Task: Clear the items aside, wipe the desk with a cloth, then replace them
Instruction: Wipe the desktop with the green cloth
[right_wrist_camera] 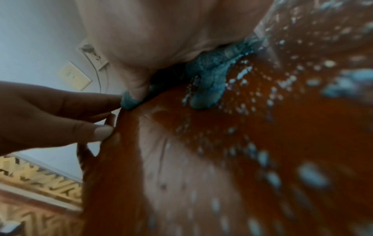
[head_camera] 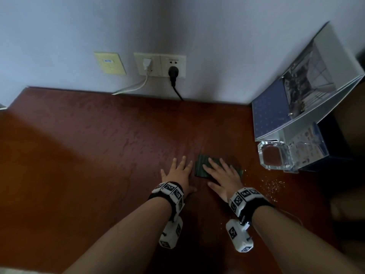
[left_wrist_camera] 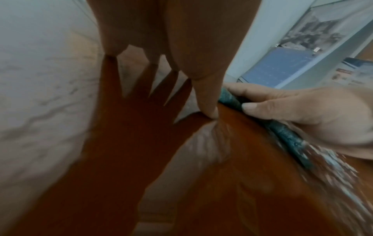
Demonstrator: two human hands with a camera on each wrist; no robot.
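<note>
A folded dark green cloth [head_camera: 201, 165] lies on the reddish-brown desk [head_camera: 88, 145] near its middle right. My right hand [head_camera: 221, 175] presses flat on the cloth [left_wrist_camera: 286, 129] with straight fingers. My left hand [head_camera: 177, 173] rests flat on the bare wood just left of the cloth, its index finger [left_wrist_camera: 207, 99] touching the desk beside the cloth's edge. In the right wrist view the teal cloth [right_wrist_camera: 210, 79] bunches under my right palm. A glass ashtray [head_camera: 274, 157] and an open blue ring binder [head_camera: 292, 103] stand at the desk's right side.
White crumbs or droplets [head_camera: 272, 186] speckle the desk right of the cloth. Wall sockets with a white plug [head_camera: 147, 64] and a black plug [head_camera: 173, 73] sit behind the desk; their cables drop to the back edge. A clear leaflet stand [head_camera: 308, 143] leans by the ashtray.
</note>
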